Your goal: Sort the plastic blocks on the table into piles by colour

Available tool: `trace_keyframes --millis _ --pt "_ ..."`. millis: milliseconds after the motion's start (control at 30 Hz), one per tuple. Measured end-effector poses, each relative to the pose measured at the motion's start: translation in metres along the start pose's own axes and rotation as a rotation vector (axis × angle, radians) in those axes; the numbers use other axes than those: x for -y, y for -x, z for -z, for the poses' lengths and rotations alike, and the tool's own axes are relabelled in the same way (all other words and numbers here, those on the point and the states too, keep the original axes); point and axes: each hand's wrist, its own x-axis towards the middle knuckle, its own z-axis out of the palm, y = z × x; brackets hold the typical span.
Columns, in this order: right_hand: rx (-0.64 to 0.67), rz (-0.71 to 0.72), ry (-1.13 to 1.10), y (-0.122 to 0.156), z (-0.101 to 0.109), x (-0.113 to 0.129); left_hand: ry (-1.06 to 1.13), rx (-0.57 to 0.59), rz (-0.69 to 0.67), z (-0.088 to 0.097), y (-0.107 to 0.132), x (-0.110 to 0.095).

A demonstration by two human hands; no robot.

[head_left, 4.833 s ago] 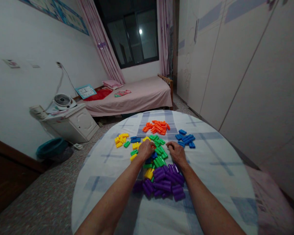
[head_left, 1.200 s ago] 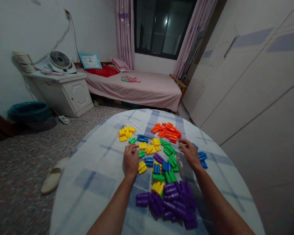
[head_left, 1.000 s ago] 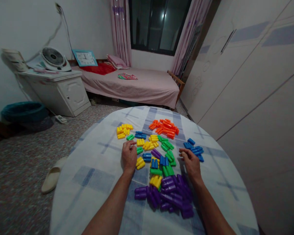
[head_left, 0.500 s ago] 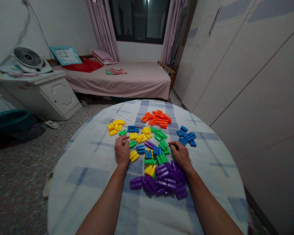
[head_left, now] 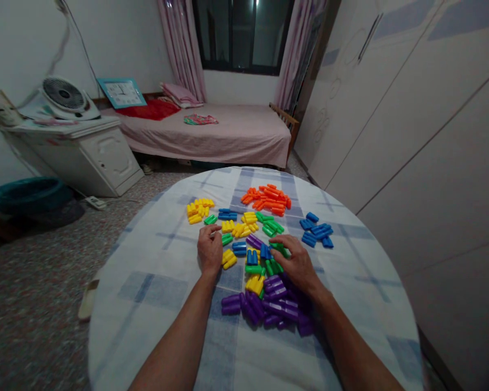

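My left hand point(head_left: 210, 251) rests on the table beside a green block point(head_left: 226, 239) and a yellow block point(head_left: 229, 259), its fingers loosely bent and apart, with nothing seen in them. Over the middle cluster reaches my right hand point(head_left: 295, 260), thumb and forefinger apart at a blue block point(head_left: 265, 251); it partly covers green blocks point(head_left: 274, 266). Close by lie another blue block point(head_left: 251, 257), a purple block point(head_left: 254, 241) and yellow blocks point(head_left: 244, 230). A heap of purple plastic blocks point(head_left: 281, 308) sits nearest me, partly under my right wrist.
Orange blocks point(head_left: 269, 199) are piled at the far side of the round table point(head_left: 146, 320). A yellow group point(head_left: 199, 209) lies far left, and a blue group point(head_left: 317, 230) right. Beyond stand a bed point(head_left: 244, 130), a cabinet point(head_left: 106, 157) and a wardrobe point(head_left: 411, 130).
My right hand has moved left from the cluster's right edge to the blue and green blocks. My left hand stays beside the same blocks. The whole view has shifted slightly.
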Motion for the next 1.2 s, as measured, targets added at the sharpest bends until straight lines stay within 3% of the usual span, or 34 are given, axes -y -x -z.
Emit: trace_keyframes --millis 133,400,567,733,867,967,1133,1200 --pt "0.159 0.047 0.183 -0.019 -0.008 0.010 0.006 -0.002 -0.006 0.000 0.000 0.001" --pt "0.494 -0.062 0.587 -0.065 -0.037 0.024 0.002 0.006 -0.004 0.000 0.001 -0.001" --pt "0.467 -0.051 0.588 -0.072 -0.038 0.022 -0.009 0.013 -0.006 0.001 0.001 -0.001" --pt "0.274 -0.010 0.305 -0.057 0.007 0.024 -0.013 0.012 -0.004 0.000 0.001 -0.001" --pt "0.348 0.009 0.101 -0.024 0.042 0.031 -0.013 0.001 -0.002 -0.001 0.001 -0.002" --pt "0.340 0.000 0.061 -0.003 0.052 0.033 -0.012 -0.003 -0.002 0.000 0.002 -0.003" --pt "0.088 -0.075 0.042 0.008 0.062 0.035 -0.004 -0.011 -0.020 0.001 0.001 -0.002" --pt "0.123 -0.082 0.009 0.012 0.069 0.041 -0.010 -0.029 -0.031 0.001 0.001 -0.001"
